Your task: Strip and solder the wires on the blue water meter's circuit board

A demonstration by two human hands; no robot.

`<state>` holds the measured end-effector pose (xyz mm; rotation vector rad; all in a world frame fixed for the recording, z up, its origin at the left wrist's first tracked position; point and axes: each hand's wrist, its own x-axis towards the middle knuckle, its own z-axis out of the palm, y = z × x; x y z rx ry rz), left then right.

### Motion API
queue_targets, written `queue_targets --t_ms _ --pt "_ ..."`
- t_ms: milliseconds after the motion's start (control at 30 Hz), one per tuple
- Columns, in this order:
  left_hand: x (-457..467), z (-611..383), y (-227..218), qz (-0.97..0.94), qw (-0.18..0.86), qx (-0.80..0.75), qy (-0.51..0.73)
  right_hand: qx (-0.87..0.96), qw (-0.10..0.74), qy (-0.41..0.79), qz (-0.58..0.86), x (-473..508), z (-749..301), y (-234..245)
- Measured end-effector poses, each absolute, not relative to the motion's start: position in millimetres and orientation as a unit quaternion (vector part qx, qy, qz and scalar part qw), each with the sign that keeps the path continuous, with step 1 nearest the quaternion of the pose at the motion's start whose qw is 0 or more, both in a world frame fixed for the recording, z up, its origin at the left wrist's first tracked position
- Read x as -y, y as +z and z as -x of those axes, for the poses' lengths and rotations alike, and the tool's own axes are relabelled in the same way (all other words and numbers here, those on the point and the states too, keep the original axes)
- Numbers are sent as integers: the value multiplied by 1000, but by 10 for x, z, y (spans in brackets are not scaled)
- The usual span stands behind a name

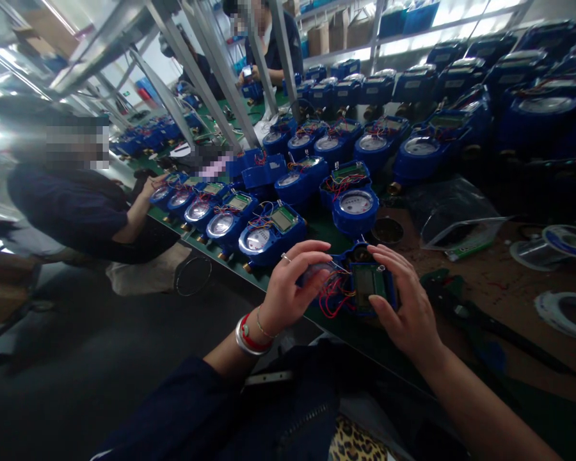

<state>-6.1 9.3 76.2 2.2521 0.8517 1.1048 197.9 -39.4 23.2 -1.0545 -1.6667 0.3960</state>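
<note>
A blue water meter (342, 307) lies on the bench in front of me, its housing uncovered. A green circuit board with a grey display (368, 285) shows in it, and red and yellow wires (333, 294) loop out to the left. My right hand (410, 301) grips the display end, thumb on the board's lower edge and fingers along the far side. Over the meter's round dial, my left hand (295, 282) is curled, thumb and fingers drawn together at a thin wire (340, 266); the exact contact is partly hidden.
Several open blue meters (271, 234) line the bench's left edge; another meter (355, 208) stands just beyond mine. At right lie a clear plastic bag (456, 211), a solder spool (569, 242), a white tape roll (569, 314) and dark cutters (470, 314). A co-worker (77, 198) sits left.
</note>
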Motion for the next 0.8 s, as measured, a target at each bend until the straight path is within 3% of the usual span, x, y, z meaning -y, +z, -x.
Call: queue_targets --t_ms 333,800 --pt "-15 82 804 -902 170 -292 269 696 528 179 453 309 -2029 246" --pt "26 35 826 -904 153 -294 268 697 525 177 455 302 -2038 242"
